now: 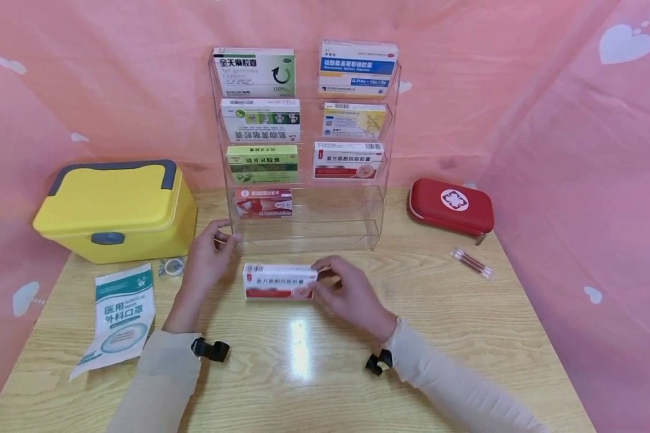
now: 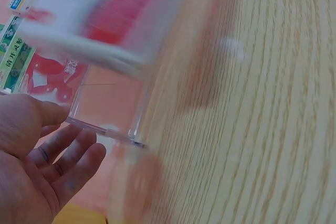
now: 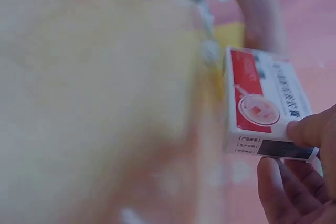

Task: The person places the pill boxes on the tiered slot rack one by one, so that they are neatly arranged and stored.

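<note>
My right hand [image 1: 352, 294] pinches the right end of a white and red medicine box [image 1: 278, 282], held in front of the rack. In the right wrist view, the thumb presses on the printed face of the box [image 3: 268, 98] while the other fingers lie beneath it. A clear acrylic display rack [image 1: 309, 243] stands upright behind it. At the rack's lower left corner, my left hand [image 1: 211, 252] holds the side edge between thumb and fingers. A red medicine box [image 1: 263, 203] sits on the left of the bottom shelf, below several other medicine boxes on the upper shelves.
On the left stands a yellow case [image 1: 114, 210], with a tape roll [image 1: 172, 266] and a surgical mask packet [image 1: 121, 319] before it. To the right lie a red first-aid pouch [image 1: 451, 207] and a small pack of swabs [image 1: 471, 263]. Pink cloth hangs around the table.
</note>
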`<state>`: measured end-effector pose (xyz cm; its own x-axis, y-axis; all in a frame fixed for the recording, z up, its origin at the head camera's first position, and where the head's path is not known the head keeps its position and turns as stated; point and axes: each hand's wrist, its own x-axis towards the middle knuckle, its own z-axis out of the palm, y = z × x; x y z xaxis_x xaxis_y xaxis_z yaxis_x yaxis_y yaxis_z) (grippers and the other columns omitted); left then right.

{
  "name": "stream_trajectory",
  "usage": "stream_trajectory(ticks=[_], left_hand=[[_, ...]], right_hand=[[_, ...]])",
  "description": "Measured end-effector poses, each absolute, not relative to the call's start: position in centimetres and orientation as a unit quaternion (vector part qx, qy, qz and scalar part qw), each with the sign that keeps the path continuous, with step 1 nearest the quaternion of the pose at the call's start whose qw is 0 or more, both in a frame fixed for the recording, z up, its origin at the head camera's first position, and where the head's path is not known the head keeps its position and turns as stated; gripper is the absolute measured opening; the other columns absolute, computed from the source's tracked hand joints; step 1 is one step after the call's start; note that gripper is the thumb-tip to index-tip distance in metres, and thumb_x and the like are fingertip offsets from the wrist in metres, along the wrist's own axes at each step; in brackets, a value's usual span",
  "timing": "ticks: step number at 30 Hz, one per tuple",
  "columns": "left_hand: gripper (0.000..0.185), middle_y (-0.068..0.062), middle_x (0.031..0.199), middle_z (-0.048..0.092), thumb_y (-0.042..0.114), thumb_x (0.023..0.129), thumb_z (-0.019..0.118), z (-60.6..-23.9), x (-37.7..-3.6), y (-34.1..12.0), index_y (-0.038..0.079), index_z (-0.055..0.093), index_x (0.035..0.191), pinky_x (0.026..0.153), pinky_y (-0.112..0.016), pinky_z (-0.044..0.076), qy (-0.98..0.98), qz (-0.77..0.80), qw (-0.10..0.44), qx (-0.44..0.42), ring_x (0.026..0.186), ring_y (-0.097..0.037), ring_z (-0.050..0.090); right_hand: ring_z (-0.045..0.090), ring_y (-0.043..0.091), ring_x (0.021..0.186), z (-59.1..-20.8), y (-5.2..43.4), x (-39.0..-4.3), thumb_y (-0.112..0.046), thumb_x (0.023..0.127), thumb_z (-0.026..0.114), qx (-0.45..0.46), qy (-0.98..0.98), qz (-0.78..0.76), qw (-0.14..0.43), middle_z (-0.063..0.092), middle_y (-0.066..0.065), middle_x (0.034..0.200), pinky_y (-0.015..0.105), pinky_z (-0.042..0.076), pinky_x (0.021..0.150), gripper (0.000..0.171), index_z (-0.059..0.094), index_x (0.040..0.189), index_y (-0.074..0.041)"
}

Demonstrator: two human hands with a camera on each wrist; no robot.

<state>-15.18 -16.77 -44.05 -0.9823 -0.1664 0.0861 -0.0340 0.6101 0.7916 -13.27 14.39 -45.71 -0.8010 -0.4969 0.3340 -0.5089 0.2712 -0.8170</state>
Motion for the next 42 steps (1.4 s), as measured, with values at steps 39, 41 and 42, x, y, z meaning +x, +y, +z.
stream_trajectory(ticks=[39, 41, 42], left_hand=[[0.032, -0.014, 0.092, 0.069, 0.017, 0.100, 0.067, -44.5, -14.9, -16.9, 0.006, 0.063, 0.130, 0.065, -0.038, 0.050, -0.892, -0.440, 0.094, 0.044, 0.077, -0.026, 0.063], [0.033, -0.014, 0.093, 0.069, 0.017, 0.100, 0.067, -44.5, -14.8, -16.9, 0.006, 0.062, 0.131, 0.065, -0.038, 0.050, -0.892, -0.440, 0.091, 0.044, 0.078, -0.026, 0.063], [0.033, -0.014, 0.093, 0.069, 0.018, 0.100, 0.066, -44.5, -14.8, -16.9, 0.006, 0.062, 0.131, 0.065, -0.038, 0.050, -0.892, -0.440, 0.089, 0.044, 0.078, -0.026, 0.063]], right_hand=[[0.064, 0.023, 0.095, -36.2, 21.9, -26.3, -0.016, 0.087, 0.083, 0.335, -0.906, 0.216, 0.142, 0.065, 0.006, 0.127, 0.045, 0.058, 0.077, 0.031, 0.071, 0.115, -0.011], [0.064, 0.023, 0.091, -36.1, 21.9, -26.4, -0.017, 0.086, 0.083, 0.330, -0.914, 0.191, 0.141, 0.067, 0.006, 0.124, 0.045, 0.059, 0.075, 0.029, 0.072, 0.112, -0.010], [0.064, 0.023, 0.091, -36.1, 21.9, -26.5, -0.017, 0.087, 0.083, 0.328, -0.917, 0.181, 0.140, 0.068, 0.006, 0.122, 0.045, 0.059, 0.074, 0.028, 0.073, 0.111, -0.010]])
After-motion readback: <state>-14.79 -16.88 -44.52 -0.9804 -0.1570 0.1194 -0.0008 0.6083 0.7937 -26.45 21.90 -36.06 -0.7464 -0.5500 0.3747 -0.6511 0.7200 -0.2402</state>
